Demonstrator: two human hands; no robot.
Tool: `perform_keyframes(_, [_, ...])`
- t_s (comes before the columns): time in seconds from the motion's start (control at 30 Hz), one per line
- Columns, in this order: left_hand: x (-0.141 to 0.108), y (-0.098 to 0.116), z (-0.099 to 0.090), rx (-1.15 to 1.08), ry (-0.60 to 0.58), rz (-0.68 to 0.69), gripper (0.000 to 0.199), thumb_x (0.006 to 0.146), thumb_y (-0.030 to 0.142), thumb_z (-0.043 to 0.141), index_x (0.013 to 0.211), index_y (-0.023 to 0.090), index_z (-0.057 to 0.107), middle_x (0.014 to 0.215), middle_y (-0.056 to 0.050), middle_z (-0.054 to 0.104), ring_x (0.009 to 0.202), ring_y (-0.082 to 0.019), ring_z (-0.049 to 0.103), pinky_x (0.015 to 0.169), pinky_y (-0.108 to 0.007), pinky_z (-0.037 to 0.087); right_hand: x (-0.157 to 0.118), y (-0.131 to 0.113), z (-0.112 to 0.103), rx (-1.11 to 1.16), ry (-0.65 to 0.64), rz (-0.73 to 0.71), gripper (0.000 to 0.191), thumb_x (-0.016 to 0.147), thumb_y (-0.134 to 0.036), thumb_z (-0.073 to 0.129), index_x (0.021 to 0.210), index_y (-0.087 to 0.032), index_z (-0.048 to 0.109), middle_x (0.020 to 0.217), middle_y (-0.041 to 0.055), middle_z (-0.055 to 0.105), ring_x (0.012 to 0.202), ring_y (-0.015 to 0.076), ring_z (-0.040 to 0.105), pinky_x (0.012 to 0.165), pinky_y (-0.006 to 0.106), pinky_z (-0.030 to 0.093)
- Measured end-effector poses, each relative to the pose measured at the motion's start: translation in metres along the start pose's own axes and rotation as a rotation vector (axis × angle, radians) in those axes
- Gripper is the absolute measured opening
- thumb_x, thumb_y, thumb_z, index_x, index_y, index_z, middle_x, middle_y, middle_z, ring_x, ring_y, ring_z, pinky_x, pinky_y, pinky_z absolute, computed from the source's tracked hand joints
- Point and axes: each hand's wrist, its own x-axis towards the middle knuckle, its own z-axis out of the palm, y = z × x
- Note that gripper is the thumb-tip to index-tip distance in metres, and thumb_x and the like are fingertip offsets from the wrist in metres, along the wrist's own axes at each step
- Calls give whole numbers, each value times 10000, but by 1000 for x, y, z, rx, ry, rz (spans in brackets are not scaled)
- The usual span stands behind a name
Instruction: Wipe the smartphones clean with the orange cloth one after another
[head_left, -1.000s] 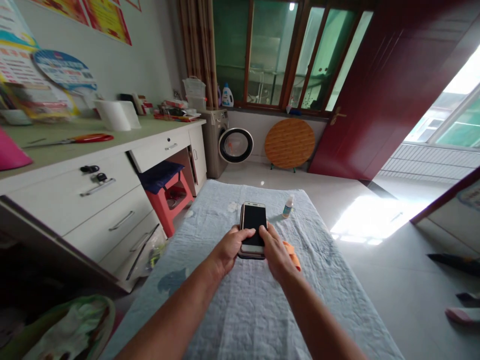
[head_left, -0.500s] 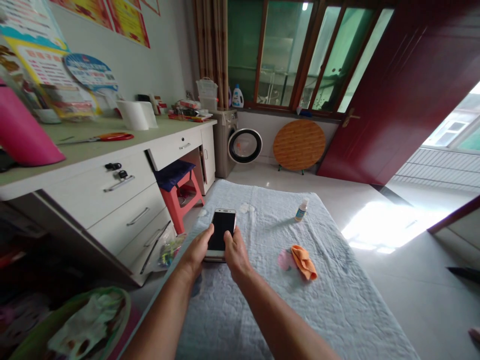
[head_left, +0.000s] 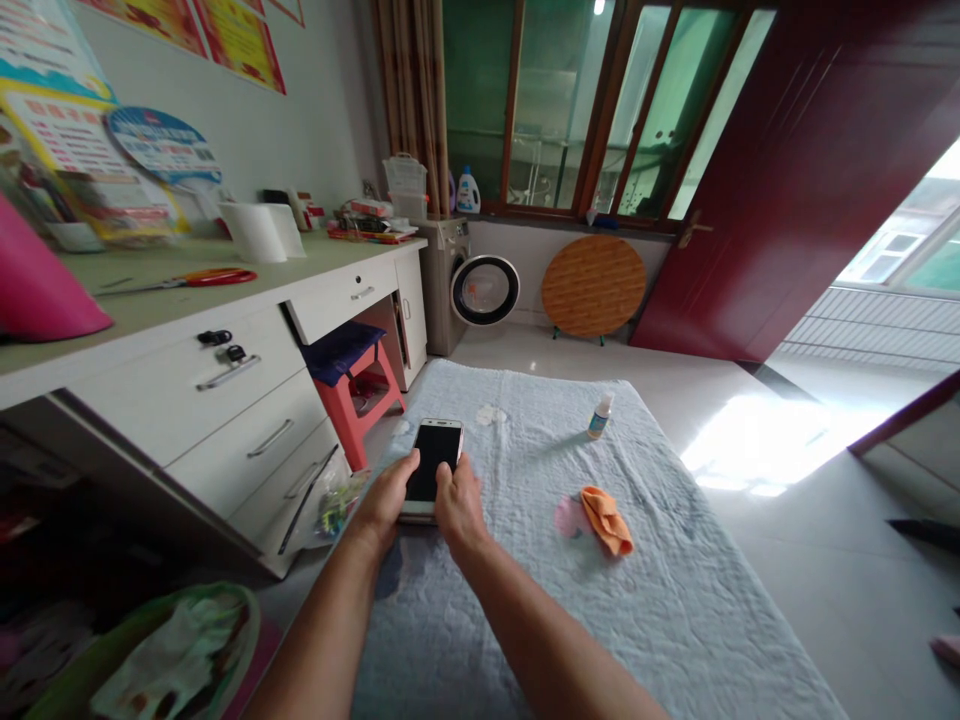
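Note:
A white-framed smartphone (head_left: 436, 460) with a dark screen is held between both hands above the bed-like surface with a pale blue quilted cover (head_left: 525, 620). My left hand (head_left: 386, 500) grips its left edge, thumb along the side. On the opposite edge, my right hand (head_left: 461, 505) is closed with its thumb over the lower right of the screen. The fingers beneath the phone are hidden. To the right lie a crumpled orange cloth (head_left: 607, 521) and, farther back, a small upright spray bottle (head_left: 600, 417) with a blue label.
A white desk (head_left: 255, 330) runs along the left, with scissors (head_left: 214, 278) and a paper roll (head_left: 262, 232) on top. A red stool (head_left: 349, 380) is tucked by it. A green-rimmed basket (head_left: 251, 610) stands lower left. Behind are a washing machine (head_left: 439, 280) and a round wooden tabletop (head_left: 594, 285).
The whole view has shifted slightly, with the phone and hands a little farther left in the picture. Both hands keep the same hold on the phone. The cloth and bottle stay in place.

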Motion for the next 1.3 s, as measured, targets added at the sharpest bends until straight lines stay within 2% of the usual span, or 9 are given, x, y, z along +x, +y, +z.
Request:
perform_keyframes(0.1, [4, -3, 0, 7, 14, 2, 429, 765, 414, 682, 1086, 130, 655, 1098, -130, 703, 1191, -297, 566, 1021, -427, 435, -1, -5, 1, -147, 103, 113, 200, 843, -374, 463, 911, -214, 562, 846, 88, 616, 949, 309, 550, 850, 462, 413])
perform_keyframes(0.3, [13, -8, -3, 23, 4, -11, 410, 778, 428, 674, 1071, 142, 668, 1085, -122, 710, 1205, -300, 554, 1028, -429, 431, 4, -8, 4, -99, 110, 117, 142, 820, -356, 482, 823, -225, 535, 825, 91, 610, 971, 322, 540, 910, 478, 370])
perform_keyframes(0.5, [19, -9, -9, 60, -108, -77, 418, 824, 521, 603, 977, 144, 698, 1019, -133, 727, 1142, -311, 597, 985, -416, 463, 4, -11, 7, -180, 118, 138, 165, 832, -342, 456, 854, -212, 555, 905, 111, 622, 961, 324, 543, 880, 471, 385])
perform_keyframes(0.67, [21, -8, -16, 153, -31, 69, 381, 817, 487, 621, 1020, 172, 691, 1133, -105, 694, 1216, -284, 543, 1058, -362, 388, 3, -13, 0, -157, 98, 119, 209, 843, -375, 453, 874, -214, 584, 889, 89, 629, 963, 304, 564, 843, 428, 414])
perform_keyframes(0.77, [20, -6, -23, 250, -6, 155, 443, 792, 535, 617, 1029, 168, 688, 1154, -92, 686, 1225, -288, 530, 1057, -325, 384, 0, -15, -12, -145, 79, 55, 232, 854, -363, 443, 944, -213, 596, 960, 81, 627, 1004, 280, 551, 887, 417, 408])
perform_keyframes(0.83, [18, -4, -26, 359, 17, 201, 483, 796, 571, 578, 1044, 171, 686, 1149, -90, 686, 1216, -294, 535, 1054, -327, 384, -3, -16, -21, -180, 69, 9, 259, 853, -346, 448, 1007, -202, 599, 1067, 96, 602, 1056, 272, 520, 948, 427, 380])
perform_keyframes(0.93, [13, -1, -25, 628, 46, 261, 532, 827, 543, 506, 1126, 128, 653, 1188, -126, 657, 1200, -303, 545, 1066, -395, 374, -11, -18, -34, -257, -2, -50, 335, 803, -269, 500, 1110, -175, 594, 1161, 108, 546, 1102, 257, 486, 996, 417, 359])
perform_keyframes(1.07, [3, 1, -16, 881, 113, 373, 571, 815, 517, 494, 1150, 79, 640, 1198, -175, 632, 1166, -315, 565, 1049, -431, 399, -19, -19, -40, -320, -71, -117, 457, 719, -158, 533, 1172, -173, 590, 1119, 93, 518, 1082, 231, 481, 987, 382, 376])
perform_keyframes(1.3, [-3, -1, -10, 940, 157, 403, 514, 858, 452, 438, 1152, 79, 634, 1185, -170, 643, 1147, -288, 586, 1023, -413, 435, -24, -15, -34, -313, -59, -168, 420, 697, -130, 528, 1098, -210, 622, 978, 50, 488, 948, 203, 493, 913, 379, 424])
